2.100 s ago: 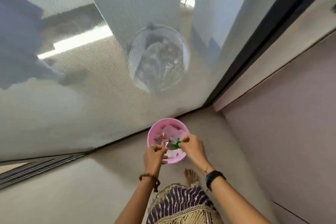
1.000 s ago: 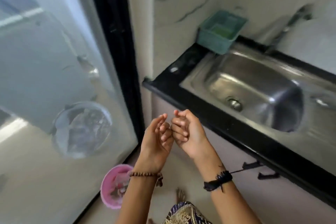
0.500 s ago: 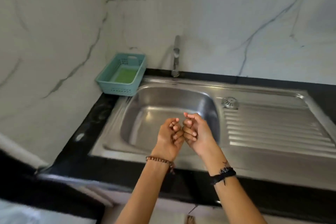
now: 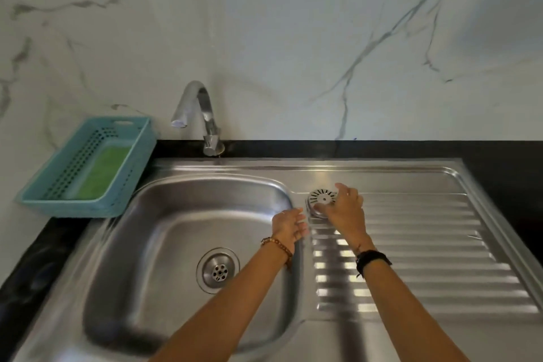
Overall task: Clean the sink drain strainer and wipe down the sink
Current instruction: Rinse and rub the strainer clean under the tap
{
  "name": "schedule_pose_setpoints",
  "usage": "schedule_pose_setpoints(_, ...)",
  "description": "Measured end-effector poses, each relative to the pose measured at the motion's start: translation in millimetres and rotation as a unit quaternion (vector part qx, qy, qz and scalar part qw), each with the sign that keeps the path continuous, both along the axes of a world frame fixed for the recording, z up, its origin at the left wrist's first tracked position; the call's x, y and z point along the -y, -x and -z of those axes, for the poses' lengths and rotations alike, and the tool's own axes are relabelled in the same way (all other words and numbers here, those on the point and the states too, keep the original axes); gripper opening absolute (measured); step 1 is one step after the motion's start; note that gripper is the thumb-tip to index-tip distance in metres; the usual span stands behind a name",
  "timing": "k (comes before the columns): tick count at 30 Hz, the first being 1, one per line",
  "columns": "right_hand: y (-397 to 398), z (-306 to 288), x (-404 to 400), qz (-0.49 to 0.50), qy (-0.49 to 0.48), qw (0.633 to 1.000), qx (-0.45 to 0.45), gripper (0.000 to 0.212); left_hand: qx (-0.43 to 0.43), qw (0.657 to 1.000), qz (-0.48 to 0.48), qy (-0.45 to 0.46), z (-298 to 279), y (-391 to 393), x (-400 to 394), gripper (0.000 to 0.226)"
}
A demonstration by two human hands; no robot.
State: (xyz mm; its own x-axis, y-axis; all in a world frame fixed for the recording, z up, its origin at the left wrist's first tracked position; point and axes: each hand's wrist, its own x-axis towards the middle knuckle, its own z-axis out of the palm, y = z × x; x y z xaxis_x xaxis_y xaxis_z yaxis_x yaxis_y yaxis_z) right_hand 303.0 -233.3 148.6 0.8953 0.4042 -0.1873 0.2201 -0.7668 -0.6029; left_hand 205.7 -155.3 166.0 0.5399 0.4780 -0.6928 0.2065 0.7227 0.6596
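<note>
A round metal drain strainer (image 4: 321,198) with slots lies on the draining board of the stainless steel sink (image 4: 411,244), just right of the basin's far corner. My right hand (image 4: 346,211) is on it, fingers curled around its right and near edge. My left hand (image 4: 289,225) hovers over the basin's right rim, fingers loosely apart, holding nothing. The open drain hole (image 4: 218,270) sits in the basin floor.
A curved tap (image 4: 199,114) stands behind the basin. A teal plastic basket (image 4: 88,206) holding a green sponge (image 4: 102,170) rests on the black counter (image 4: 44,256) at the left. A marble wall rises behind.
The view turned from a pink bin on the floor to the sink. My hands, held together in front of me, separated; the right one reached onto the strainer.
</note>
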Motion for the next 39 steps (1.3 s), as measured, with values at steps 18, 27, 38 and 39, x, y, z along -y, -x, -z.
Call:
schedule_pose_setpoints(18,53,24,-75,-0.217,-0.037,0.974,0.057,0.074,0.082,0.995,-0.044,0.029,33,33,-66,0.008)
schedule_pose_setpoints(27,75,-24,-227,-0.251,-0.182,0.944,-0.116,0.088,0.054,0.992,-0.108,0.041,33,104,-182,0.038)
schedule_pose_setpoints(38,65,-20,-255,-0.308,-0.042,0.945,0.103,0.072,0.070,0.993,-0.012,0.097,55,103,-219,0.018)
schedule_pose_setpoints(39,71,-18,-252,-0.271,-0.087,0.954,0.099,0.062,0.066,0.992,-0.007,0.107,60,103,-219,0.011)
